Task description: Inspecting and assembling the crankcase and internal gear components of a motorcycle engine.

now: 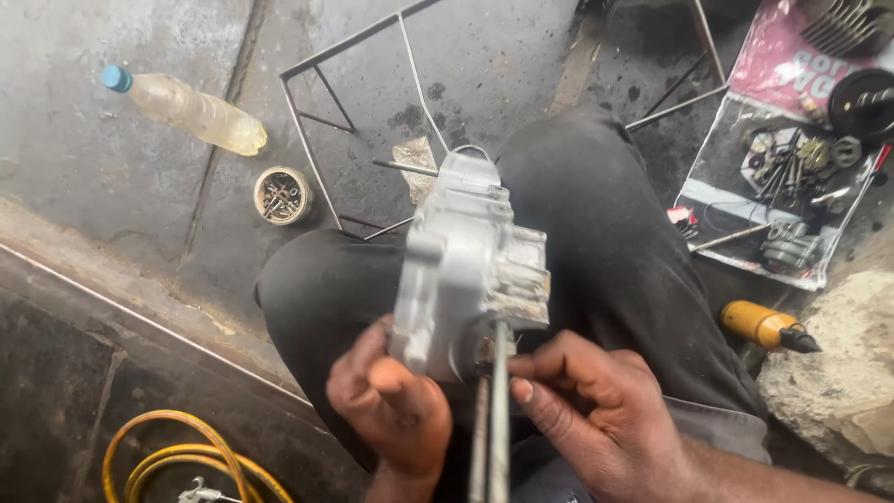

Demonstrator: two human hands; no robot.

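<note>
Right now the left hand (391, 410) is wrapped round the lower end of a silver-grey cast engine casing (466, 270), thumb and fingers closed on its bottom-left corner, so the casing stands roughly upright over the person's lap, between the two knees in dark, greasy trousers (605, 242). The right hand (596, 419) sits just right of the casing's base w/ fingers curled and tips pressed against a thin metal rod (498, 410) that runs down from under the casing to the bottom edge (a second, duller rod lies right beside it; can't tell if the hand pinches both). Everything else, relative to the casing: up-left on the concrete floor lies a clear plastic bottle (196, 112) w/ a blue cap, on its side; nearer, left of the casing's top, a small round tin (282, 196) full of bolts and bits. Behind the casing is a bent steel wire frame (354, 121), partly hidden by it. To the right, well apart, a printed sheet (792, 65) carries loose gears, washers and small parts (792, 163). Lower right, near the knee, a yellow-handled tool (764, 326) lies next to a rough stone (838, 373). Bottom-left, a coil of yellow hose (177, 461).
</note>
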